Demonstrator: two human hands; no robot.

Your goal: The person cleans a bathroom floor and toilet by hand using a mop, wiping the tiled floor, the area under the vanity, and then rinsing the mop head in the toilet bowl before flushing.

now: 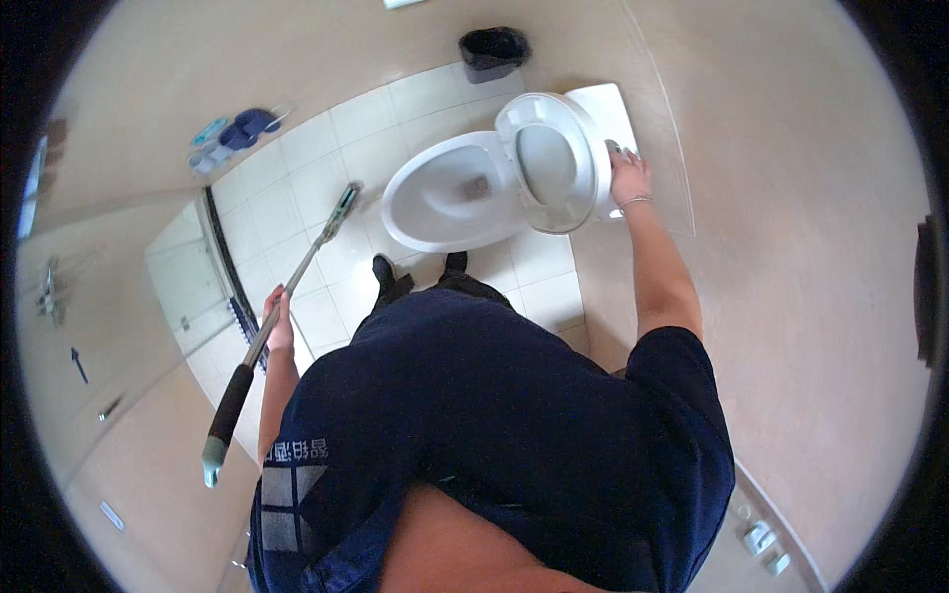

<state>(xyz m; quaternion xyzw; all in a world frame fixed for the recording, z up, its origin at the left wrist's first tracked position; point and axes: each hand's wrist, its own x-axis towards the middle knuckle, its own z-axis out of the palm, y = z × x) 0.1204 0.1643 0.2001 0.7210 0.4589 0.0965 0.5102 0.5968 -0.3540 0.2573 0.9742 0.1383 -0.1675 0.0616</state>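
Note:
In my left hand [279,320] is the metal pole of a long-handled mop [302,265]. Its narrow head points down to the tiled floor at the far end, and a black foam grip covers the near end. My right hand [630,178] rests on the white toilet tank [606,107], its fingers beside the round flush button [612,146]; whether they press it I cannot tell. Before me stands the white toilet bowl [445,194], with something brownish at its drain. The toilet seat and lid [547,164] are raised and lean toward the tank.
A black waste bin [492,53] stands by the far wall. Blue slippers [248,130] hang on the wall at left. A glass shower partition [178,252] with a dark floor edge is on the left. The white floor tiles [304,185] lie around my feet.

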